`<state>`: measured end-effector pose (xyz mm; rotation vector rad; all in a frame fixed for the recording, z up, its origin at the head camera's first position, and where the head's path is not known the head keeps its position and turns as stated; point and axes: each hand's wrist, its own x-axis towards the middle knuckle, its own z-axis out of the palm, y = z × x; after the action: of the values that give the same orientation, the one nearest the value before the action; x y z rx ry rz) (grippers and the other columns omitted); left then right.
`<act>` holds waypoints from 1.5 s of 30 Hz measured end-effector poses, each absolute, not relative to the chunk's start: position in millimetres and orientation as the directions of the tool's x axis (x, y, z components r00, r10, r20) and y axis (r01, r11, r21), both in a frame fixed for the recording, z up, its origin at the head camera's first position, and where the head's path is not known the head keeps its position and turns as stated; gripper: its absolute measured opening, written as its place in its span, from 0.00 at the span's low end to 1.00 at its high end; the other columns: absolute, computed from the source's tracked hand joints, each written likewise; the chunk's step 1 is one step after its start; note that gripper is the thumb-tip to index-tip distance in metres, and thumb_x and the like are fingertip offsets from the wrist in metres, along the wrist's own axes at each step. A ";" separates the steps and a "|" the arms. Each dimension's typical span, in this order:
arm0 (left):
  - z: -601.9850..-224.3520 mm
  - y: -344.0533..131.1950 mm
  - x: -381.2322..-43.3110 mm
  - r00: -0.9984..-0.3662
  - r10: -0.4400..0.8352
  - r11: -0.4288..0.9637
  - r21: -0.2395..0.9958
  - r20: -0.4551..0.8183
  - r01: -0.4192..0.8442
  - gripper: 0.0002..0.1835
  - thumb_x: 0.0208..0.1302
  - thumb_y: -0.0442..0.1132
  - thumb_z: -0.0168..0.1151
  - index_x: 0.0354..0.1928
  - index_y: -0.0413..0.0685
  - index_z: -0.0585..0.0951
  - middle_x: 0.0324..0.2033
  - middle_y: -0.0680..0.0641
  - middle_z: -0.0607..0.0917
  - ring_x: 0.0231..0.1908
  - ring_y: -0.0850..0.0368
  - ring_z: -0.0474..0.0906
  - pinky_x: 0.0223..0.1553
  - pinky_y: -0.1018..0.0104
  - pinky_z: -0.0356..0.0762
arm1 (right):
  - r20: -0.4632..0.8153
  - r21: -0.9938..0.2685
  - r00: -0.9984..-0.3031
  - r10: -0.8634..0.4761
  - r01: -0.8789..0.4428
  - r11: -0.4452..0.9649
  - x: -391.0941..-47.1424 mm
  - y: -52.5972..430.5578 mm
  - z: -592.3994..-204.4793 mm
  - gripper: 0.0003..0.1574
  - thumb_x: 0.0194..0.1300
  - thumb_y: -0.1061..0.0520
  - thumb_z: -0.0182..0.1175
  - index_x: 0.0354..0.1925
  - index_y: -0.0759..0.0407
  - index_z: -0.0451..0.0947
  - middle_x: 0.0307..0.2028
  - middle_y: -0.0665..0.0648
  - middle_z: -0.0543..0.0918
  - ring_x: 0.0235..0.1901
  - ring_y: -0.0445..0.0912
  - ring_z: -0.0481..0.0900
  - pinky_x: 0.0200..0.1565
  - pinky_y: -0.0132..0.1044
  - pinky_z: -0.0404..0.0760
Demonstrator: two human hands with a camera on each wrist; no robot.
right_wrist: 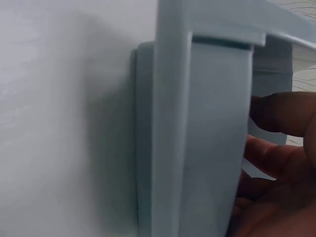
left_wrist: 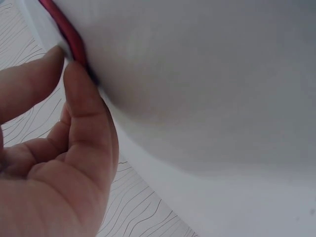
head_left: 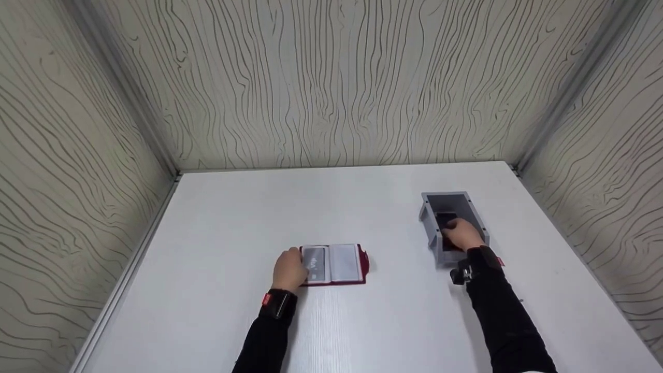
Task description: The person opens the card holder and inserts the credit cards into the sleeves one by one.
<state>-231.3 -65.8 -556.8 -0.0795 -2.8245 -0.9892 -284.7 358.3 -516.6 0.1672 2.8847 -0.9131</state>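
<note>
An open red card holder (head_left: 361,263) with clear sleeves lies on the table. A grey card marked "Vip" (head_left: 314,263) shows in its left sleeve. My left hand (head_left: 289,269) pinches the holder's left edge between thumb and fingers; the left wrist view shows the red edge (left_wrist: 74,40) at the fingertips. To the right, my right hand (head_left: 463,234) reaches into a grey plastic bin (head_left: 431,228). Beside its fingers inside the bin is a dark flat thing (head_left: 445,216). In the right wrist view the bin's wall (right_wrist: 215,123) hides the fingertips, so their hold cannot be told.
The white table (head_left: 248,207) carries the bin at its right side and the holder near the middle. Wood-patterned panels (head_left: 331,103) rise behind and on both sides, with grey metal strips at the corners.
</note>
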 end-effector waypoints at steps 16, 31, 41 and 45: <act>-556.4 -66.5 -230.8 -0.986 0.005 0.791 0.603 0.168 0.107 0.10 0.40 0.22 0.66 0.26 0.37 0.75 0.22 0.42 0.79 0.27 0.43 0.77 0.33 0.48 0.76 | -0.160 -0.619 -0.981 0.109 0.186 0.763 -284.5 356.9 -513.2 0.29 0.71 0.58 0.51 0.57 0.83 0.66 0.56 0.81 0.71 0.52 0.68 0.72 0.55 0.57 0.70; -558.7 -66.0 -231.5 -0.987 0.002 0.790 0.605 0.159 0.100 0.10 0.41 0.23 0.65 0.27 0.36 0.76 0.23 0.41 0.79 0.27 0.44 0.78 0.34 0.48 0.76 | -0.079 -0.630 -0.989 0.124 0.146 0.762 -285.5 354.9 -513.1 0.23 0.67 0.62 0.53 0.53 0.81 0.72 0.46 0.77 0.78 0.30 0.56 0.79 0.36 0.46 0.78; -559.0 -66.3 -231.3 -0.987 0.013 0.808 0.579 0.162 0.106 0.11 0.41 0.24 0.68 0.27 0.37 0.76 0.23 0.42 0.79 0.28 0.44 0.77 0.34 0.49 0.76 | -0.078 -0.624 -0.991 0.107 0.133 0.770 -288.4 354.4 -514.6 0.20 0.65 0.63 0.54 0.48 0.81 0.74 0.42 0.75 0.80 0.37 0.61 0.80 0.44 0.51 0.77; -558.0 -66.3 -231.4 -0.986 0.009 0.805 0.584 0.167 0.106 0.11 0.40 0.23 0.67 0.26 0.38 0.75 0.23 0.42 0.79 0.27 0.44 0.77 0.34 0.49 0.76 | -0.088 -0.663 -0.990 0.114 0.144 0.735 -287.3 355.7 -513.3 0.18 0.64 0.65 0.55 0.46 0.81 0.73 0.37 0.73 0.81 0.27 0.52 0.82 0.31 0.39 0.78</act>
<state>-231.4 -66.3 -558.0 -0.0910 -2.8351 -0.9313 -287.3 355.7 -513.3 0.2145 2.8876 -1.1082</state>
